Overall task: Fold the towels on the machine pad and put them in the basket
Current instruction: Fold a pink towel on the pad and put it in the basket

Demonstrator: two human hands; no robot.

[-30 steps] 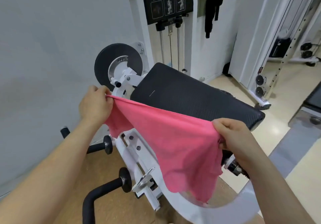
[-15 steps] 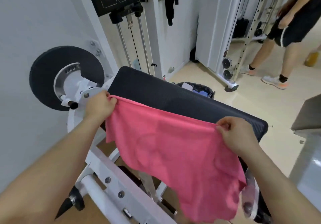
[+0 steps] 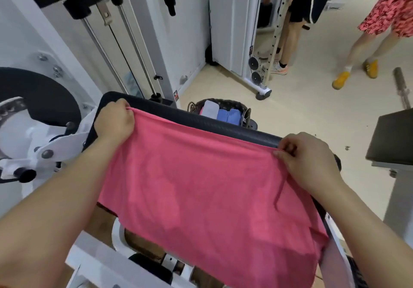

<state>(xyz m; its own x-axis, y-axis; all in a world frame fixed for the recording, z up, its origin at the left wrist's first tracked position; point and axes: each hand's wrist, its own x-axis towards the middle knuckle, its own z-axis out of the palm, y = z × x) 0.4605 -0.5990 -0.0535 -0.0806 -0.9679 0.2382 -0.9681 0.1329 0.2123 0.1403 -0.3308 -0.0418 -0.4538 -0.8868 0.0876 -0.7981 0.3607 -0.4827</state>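
One pink towel (image 3: 201, 187) is held spread across the black machine pad (image 3: 201, 118) in the middle of the frame. Its upper edge is pulled taut just short of the pad's far rim, while its lower part hangs off the near side. A top corner is pinched in each grip — the left hand (image 3: 114, 122) at centre left, the right hand (image 3: 306, 155) at centre right — so both grips are closed on cloth, presumably so that the sheet is laid flat and square before a first fold is made. Beyond the pad, at upper centre, one wicker basket (image 3: 247, 115) is seen on the floor. Three folded towels can be counted inside it, one pale grey and two blue, though more may be hidden by the pad.
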